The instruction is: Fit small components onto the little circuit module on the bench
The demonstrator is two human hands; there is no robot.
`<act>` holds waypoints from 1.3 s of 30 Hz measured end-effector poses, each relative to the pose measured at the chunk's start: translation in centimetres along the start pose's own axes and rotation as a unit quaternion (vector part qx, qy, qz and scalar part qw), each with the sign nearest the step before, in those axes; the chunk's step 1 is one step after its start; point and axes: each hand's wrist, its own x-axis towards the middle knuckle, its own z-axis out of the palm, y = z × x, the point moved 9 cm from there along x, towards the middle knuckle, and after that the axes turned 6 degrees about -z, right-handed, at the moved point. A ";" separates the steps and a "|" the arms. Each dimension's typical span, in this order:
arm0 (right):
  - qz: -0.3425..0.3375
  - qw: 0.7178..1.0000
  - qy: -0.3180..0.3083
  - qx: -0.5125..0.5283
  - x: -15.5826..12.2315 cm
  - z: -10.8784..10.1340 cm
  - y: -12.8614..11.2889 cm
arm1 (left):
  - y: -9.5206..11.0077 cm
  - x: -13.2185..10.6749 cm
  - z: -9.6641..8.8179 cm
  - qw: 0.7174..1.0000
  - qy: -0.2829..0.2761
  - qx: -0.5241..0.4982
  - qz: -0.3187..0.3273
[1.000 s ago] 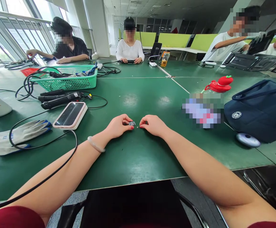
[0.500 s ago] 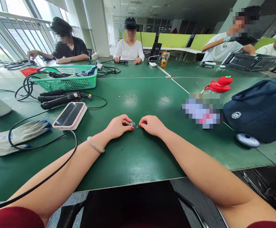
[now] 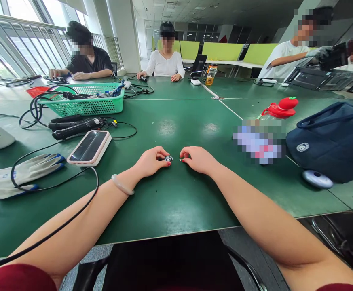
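My left hand (image 3: 152, 161) rests on the green table (image 3: 170, 194) with its fingers pinched on a tiny dark circuit board (image 3: 168, 158). Just to its right, my right hand (image 3: 197, 159) is curled, its fingertips pinching a very small pale part (image 3: 180, 159) a short gap away from the board. A pale bangle sits on my left wrist. Both forearms lie across the table's front edge.
A phone in a pink case (image 3: 89, 147), white work gloves (image 3: 18, 173) and a black cable lie at the left. Behind them are black tools (image 3: 76, 126) and a green basket (image 3: 87, 101). A navy bag (image 3: 334, 137), a red-lidded bottle (image 3: 281, 108) and a grey puck (image 3: 317, 178) sit right. Several people sit at the far side.
My right hand has drawn slightly right, widening the gap between its small part and the board. My left hand has stayed put. The people at the far side have shifted their hands.
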 end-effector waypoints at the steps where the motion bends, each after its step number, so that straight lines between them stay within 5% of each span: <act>1: 0.010 1.000 0.001 -0.009 0.0 -0.1 0.3 | 0.0 0.0 0.0 1.000 0.000 -0.001 0.000; 8: 0.023 0.999 0.026 -0.037 0.1 -0.3 0.4 | 0.0 0.0 0.0 1.000 0.001 0.012 0.000; 12: -0.024 0.995 0.100 0.012 -0.2 -1.4 -1.9 | 0.1 -0.1 0.2 1.000 -0.007 0.003 -0.002; 18: -0.077 0.989 0.115 0.046 -0.6 -1.1 -4.4 | 0.6 -0.2 0.4 1.000 -0.012 -0.020 0.012; 39: -0.057 0.988 0.129 0.057 -0.7 -1.7 -3.4 | 0.9 -0.2 0.2 0.998 -0.013 -0.056 0.027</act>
